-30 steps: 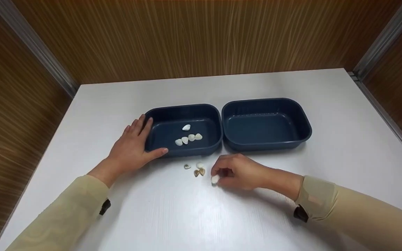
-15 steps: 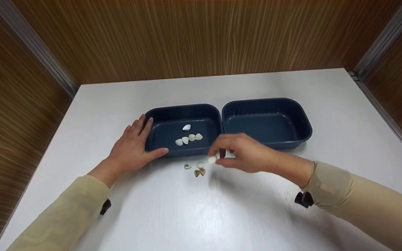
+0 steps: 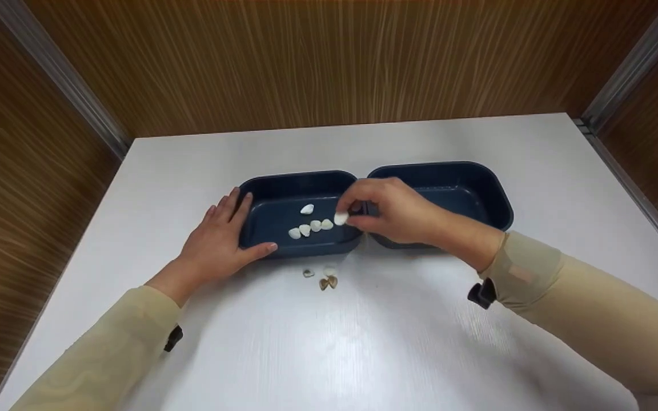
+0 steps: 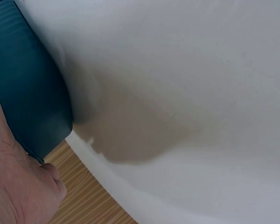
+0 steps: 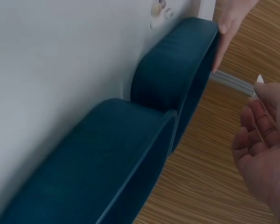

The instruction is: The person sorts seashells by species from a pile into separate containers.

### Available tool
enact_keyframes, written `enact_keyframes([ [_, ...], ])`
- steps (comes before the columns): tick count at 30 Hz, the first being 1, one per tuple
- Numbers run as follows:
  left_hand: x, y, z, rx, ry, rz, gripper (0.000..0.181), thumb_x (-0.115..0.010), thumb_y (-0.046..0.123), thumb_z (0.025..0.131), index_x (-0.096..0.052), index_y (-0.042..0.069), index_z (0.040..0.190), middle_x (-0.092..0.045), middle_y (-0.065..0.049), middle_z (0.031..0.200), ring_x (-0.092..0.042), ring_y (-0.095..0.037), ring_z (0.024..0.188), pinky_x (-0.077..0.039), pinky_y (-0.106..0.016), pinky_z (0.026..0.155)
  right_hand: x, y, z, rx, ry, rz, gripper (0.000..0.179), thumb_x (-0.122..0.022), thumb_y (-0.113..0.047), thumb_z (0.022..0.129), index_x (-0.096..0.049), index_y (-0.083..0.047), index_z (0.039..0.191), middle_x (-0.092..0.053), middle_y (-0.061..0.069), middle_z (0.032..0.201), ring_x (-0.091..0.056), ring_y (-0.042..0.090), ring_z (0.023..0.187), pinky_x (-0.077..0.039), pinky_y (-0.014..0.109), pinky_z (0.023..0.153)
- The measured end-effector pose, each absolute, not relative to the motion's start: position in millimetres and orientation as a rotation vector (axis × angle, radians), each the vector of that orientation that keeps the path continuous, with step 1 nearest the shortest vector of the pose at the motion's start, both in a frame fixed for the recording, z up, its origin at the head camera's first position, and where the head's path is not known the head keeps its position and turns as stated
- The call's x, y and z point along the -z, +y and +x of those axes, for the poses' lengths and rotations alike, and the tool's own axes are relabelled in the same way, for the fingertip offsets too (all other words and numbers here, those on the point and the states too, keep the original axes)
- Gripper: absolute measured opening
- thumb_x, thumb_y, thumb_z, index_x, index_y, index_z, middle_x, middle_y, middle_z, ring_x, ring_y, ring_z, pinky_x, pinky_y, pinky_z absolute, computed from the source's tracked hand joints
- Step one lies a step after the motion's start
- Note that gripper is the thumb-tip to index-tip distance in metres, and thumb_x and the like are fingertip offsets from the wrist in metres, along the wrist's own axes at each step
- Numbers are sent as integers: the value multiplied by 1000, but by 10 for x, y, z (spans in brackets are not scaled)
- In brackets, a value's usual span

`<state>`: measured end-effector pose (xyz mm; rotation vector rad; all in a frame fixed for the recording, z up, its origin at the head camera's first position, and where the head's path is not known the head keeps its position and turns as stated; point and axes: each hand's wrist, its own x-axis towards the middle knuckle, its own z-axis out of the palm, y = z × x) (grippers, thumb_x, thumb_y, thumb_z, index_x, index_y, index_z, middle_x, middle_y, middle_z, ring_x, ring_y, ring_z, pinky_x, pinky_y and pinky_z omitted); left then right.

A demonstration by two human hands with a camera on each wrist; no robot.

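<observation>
My right hand (image 3: 400,210) pinches a white seashell (image 3: 341,218) between thumb and fingers, above the right end of the left blue bin (image 3: 300,250). In the right wrist view the shell's pale edge (image 5: 259,79) pokes out past the fingertips. Inside that bin lie several white shells (image 3: 316,226), most of them in a row and one farther back. My left hand (image 3: 215,242) rests with spread fingers on the bin's left side and front rim. In front of the bin, on the table, are two brown shells (image 3: 328,283), a pale shell (image 3: 329,272) and a small greyish shell (image 3: 308,273).
A second blue bin (image 3: 500,194) stands against the first on its right, partly covered by my right hand and forearm. Both bins sit on a white table (image 3: 283,342). Wood-grain panels (image 3: 329,63) enclose the back and sides.
My right hand has lifted the white shell from the table and carried it forward over the left bin's right end. My left hand has stayed on the bin.
</observation>
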<state>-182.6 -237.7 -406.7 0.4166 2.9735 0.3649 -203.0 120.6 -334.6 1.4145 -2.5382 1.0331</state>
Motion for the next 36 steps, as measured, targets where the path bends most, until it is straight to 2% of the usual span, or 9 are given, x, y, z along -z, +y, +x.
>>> enact_keyframes([
  [7,4067,-2378,-1829,-375,2971,419,122,-43,94,88,-4,15,172,2,-14,178,-4,-38,163,-5,-51,131,3401,1069,-2197,-1102,-2583,1319,16,-76,-3,97,-76,-5,113,-75,7,109,-70,24,100,-58,44,89],
  [15,4061,-2381,-1830,-374,2966,419,123,-42,95,86,-4,15,172,3,-14,178,-5,-38,163,-5,-51,131,3556,956,-2377,-1156,-2639,1203,17,-76,-4,97,-76,-5,114,-75,9,110,-70,30,103,-56,50,92],
  [27,4042,-2393,-1816,-355,2974,430,121,-43,93,88,-5,14,172,2,-15,178,-6,-40,163,-6,-53,131,3688,847,-2570,-1155,-2733,1090,18,-75,-3,98,-76,-5,116,-74,9,111,-66,24,101,-55,41,93],
  [36,4039,-2387,-1817,-361,2974,430,121,-43,93,89,-5,14,172,2,-15,178,-6,-40,163,-7,-53,131,3743,806,-2633,-1074,-2777,1075,20,-74,-4,98,-76,-4,118,-75,11,114,-67,27,107,-53,43,98],
])
